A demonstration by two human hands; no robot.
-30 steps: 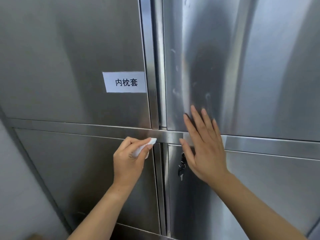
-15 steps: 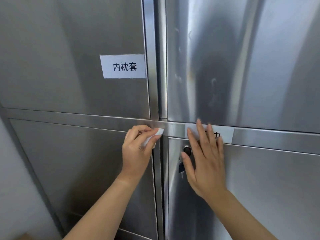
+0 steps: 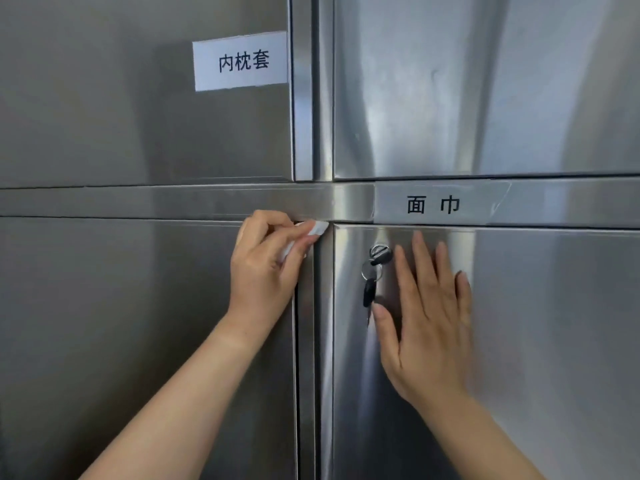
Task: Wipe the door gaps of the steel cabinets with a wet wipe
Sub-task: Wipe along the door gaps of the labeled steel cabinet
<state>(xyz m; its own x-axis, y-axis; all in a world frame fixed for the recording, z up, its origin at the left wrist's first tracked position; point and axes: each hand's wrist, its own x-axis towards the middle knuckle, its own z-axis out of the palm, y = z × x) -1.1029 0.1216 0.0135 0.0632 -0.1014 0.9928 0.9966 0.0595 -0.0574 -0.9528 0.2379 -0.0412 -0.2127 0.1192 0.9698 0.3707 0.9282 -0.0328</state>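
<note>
Steel cabinet doors fill the view. My left hand (image 3: 265, 268) pinches a folded white wet wipe (image 3: 317, 228) and holds its tip at the top right corner of the lower left door (image 3: 138, 341), where the horizontal rail (image 3: 173, 201) meets the vertical gap (image 3: 296, 375). My right hand (image 3: 427, 320) lies flat with straight fingers on the lower right door (image 3: 554, 341), just right of its lock.
A key with a ring and black fob (image 3: 372, 271) hangs from the lock of the lower right door, beside my right thumb. White paper labels sit on the upper left door (image 3: 240, 60) and on the rail at right (image 3: 436, 204).
My right hand slid down from the rail onto the lower right door, uncovering the rail label. My left hand with the wipe moved right along the rail toward the centre post. The view shifted downward.
</note>
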